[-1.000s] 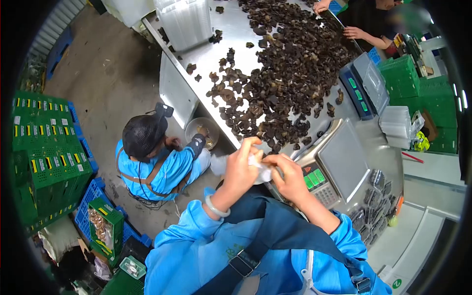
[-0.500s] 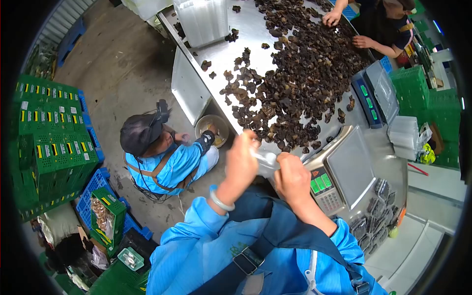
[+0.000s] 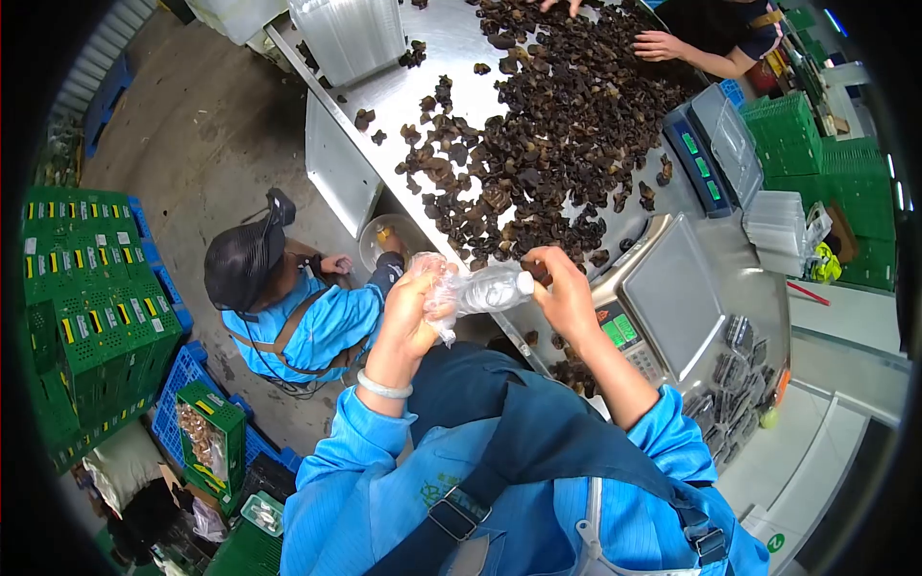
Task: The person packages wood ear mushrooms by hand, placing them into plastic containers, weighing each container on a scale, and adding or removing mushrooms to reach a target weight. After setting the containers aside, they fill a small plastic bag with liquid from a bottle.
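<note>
A clear plastic bottle [image 3: 492,290] with a white cap lies sideways between my hands, above the table's near edge. My left hand [image 3: 411,312] is closed around its base end, with crumpled clear plastic film [image 3: 444,298] bunched over the fingers. At the cap end, my right hand [image 3: 565,293] has its thumb and forefinger curved apart, fingertips close beside the cap. Dark, wrinkled mushroom-like pieces [image 3: 538,154] are spread over the steel table [image 3: 461,72] beyond. A weighing scale [image 3: 672,298] with a lit green display stands right of my right hand.
A crouching person [image 3: 288,307] is at left by a round bowl [image 3: 396,240]. Another person's hand [image 3: 659,45] rests among the pieces. Stacked clear trays [image 3: 348,38], a second scale [image 3: 706,158], packed clear boxes [image 3: 735,389] and green crates [image 3: 91,298] stand around.
My left hand has moved left and down, bringing the bottle into fuller view. My right hand's thumb and forefinger have spread at the cap. The camera view has shifted slightly.
</note>
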`<state>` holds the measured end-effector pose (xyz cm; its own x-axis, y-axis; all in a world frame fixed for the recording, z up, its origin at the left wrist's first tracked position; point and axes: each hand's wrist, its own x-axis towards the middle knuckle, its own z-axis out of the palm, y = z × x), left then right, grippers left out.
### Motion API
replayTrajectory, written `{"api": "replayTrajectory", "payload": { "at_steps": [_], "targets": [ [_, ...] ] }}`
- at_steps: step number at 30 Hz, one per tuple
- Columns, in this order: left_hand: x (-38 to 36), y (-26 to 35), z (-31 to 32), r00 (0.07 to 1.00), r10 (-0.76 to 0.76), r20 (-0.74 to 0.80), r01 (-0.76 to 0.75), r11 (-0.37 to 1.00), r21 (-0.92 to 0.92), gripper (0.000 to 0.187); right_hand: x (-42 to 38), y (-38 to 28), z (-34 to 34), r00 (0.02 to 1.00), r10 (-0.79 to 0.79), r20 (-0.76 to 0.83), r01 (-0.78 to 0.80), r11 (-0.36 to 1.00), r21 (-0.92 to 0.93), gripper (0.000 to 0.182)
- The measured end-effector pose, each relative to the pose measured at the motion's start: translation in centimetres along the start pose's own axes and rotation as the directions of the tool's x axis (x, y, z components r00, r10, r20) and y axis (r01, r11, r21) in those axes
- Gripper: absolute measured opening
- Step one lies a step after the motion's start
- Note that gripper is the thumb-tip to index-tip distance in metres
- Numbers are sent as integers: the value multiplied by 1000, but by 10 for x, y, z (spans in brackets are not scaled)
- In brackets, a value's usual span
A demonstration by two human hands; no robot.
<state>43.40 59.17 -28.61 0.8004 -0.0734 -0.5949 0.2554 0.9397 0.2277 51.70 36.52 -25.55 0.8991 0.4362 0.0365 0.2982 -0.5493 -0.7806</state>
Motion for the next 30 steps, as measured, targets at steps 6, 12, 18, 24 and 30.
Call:
{"api": "replayTrajectory", "payload": {
  "at_steps": [6,12,18,24,30],
  "targets": [
    [-2,-21,-8,993,-84,-88,72,989,-130,16,-22,9,1,954,267,138,-298,899,322,36],
    [-7,-32,-3,1000,-14,21,15,999,-29,21,-18,4,-7,954,239,180,-246,969,14,32],
    [7,-21,-33,905,423,42,-339,658,673,32,-31,-38,-11,969,-237,-76,226,965,-131,27],
    [12,-15,-16,812,315,490,-553,150,820,27,-18,-60,-34,979,-192,-70,190,981,-26,26],
    [7,-29,2,782,-48,622,-612,131,780,108,0,-74,-44,993,-76,-90,88,985,146,28]
  ]
}}
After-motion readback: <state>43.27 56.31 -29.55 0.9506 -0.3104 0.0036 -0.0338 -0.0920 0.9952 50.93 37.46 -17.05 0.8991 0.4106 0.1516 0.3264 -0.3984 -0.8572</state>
